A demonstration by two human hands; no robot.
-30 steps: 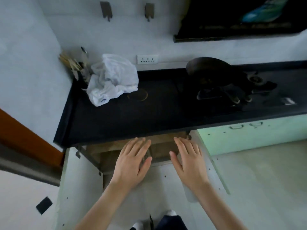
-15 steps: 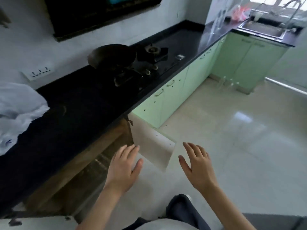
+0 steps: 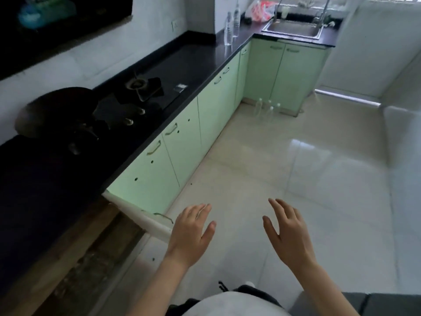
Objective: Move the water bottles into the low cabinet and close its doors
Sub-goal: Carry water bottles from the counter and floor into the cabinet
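Observation:
Several clear water bottles (image 3: pixel 267 109) stand on the floor at the far end, by the corner cabinets. Two more clear bottles (image 3: pixel 228 30) stand on the black counter (image 3: pixel 196 58) near the sink. The low cabinet (image 3: pixel 95 252) at lower left is open, its wooden interior showing, and its green door (image 3: pixel 141 197) swings out toward me. My left hand (image 3: pixel 191 231) hovers empty with straight fingers just right of the door's edge. My right hand (image 3: pixel 287 231) is also empty, fingers spread, over the floor.
A dark wok (image 3: pixel 57 110) and gas burner (image 3: pixel 139 87) sit on the counter. A steel sink (image 3: pixel 293 29) lies in the far corner, a red-white bag (image 3: pixel 259 11) beside it. Shut green cabinets (image 3: pixel 205 115) line the left. The tiled floor (image 3: pixel 307 179) stretches ahead.
My view has swung right from the open cabinet toward the far end of the kitchen, bringing the bottles into sight. Both hands stay empty and have left the cabinet opening.

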